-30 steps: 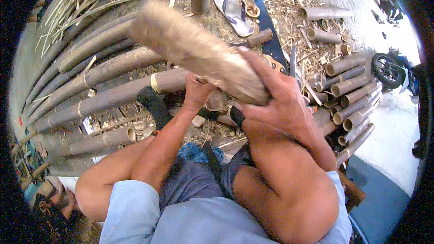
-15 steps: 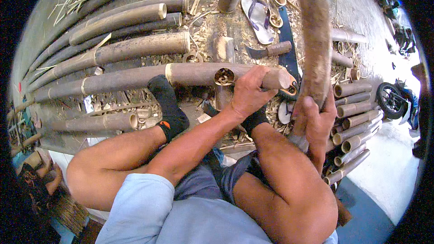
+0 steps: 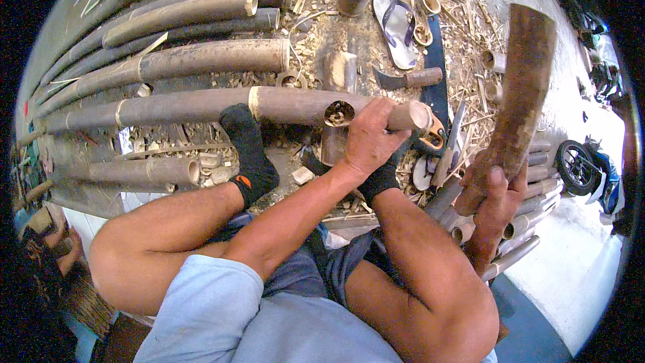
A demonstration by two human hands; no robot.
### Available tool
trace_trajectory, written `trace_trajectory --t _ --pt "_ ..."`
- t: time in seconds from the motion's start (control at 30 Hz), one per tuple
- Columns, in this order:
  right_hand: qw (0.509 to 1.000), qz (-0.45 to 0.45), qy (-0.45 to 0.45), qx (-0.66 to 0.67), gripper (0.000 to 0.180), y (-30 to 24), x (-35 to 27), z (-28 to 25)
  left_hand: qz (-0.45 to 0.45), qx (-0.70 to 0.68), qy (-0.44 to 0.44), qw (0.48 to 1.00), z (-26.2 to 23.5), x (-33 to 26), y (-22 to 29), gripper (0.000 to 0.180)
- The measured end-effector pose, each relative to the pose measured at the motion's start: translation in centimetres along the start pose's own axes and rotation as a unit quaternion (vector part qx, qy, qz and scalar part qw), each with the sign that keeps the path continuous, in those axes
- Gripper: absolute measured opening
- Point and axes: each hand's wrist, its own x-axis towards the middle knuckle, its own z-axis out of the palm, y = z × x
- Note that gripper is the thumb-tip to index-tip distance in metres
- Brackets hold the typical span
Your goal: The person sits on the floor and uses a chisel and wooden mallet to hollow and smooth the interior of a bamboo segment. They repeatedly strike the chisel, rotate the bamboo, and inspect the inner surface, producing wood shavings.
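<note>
The right hand's (image 3: 498, 205) fingers are wrapped around a thick wooden club (image 3: 527, 70), tilted, at right. The left hand (image 3: 367, 138) grips a round-ended wooden piece (image 3: 408, 117) by the long bamboo pole (image 3: 195, 105), centre. Assessed risk: a misaimed swing could strike left knuckles or the socked right foot (image 3: 381, 180).

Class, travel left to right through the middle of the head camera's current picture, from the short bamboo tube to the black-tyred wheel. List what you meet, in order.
Short bamboo tube → left foot's black sock → left hand → orange saw handle → right hand → black-tyred wheel.
</note>
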Motion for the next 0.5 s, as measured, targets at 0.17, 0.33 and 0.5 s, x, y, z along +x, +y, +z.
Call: trace_trajectory --t 0.17,0.33,0.5 --pt "1.000 0.015 -0.012 0.013 0.061 -0.8 -0.2 0.1 0.010 -0.007 0.017 1.000 0.2 0.3 -0.1 0.047" --pt "1.000 0.011 0.011 0.004 0.059 -0.5 -0.4 -0.2 0.001 -0.004 0.053 0.999 0.6 0.3 -0.4 0.048" --pt "0.995 0.083 0.044 0.039 0.044 0.5 0.2 0.7 -0.067 0.006 0.056 0.996 0.5 0.4 -0.5 0.045"
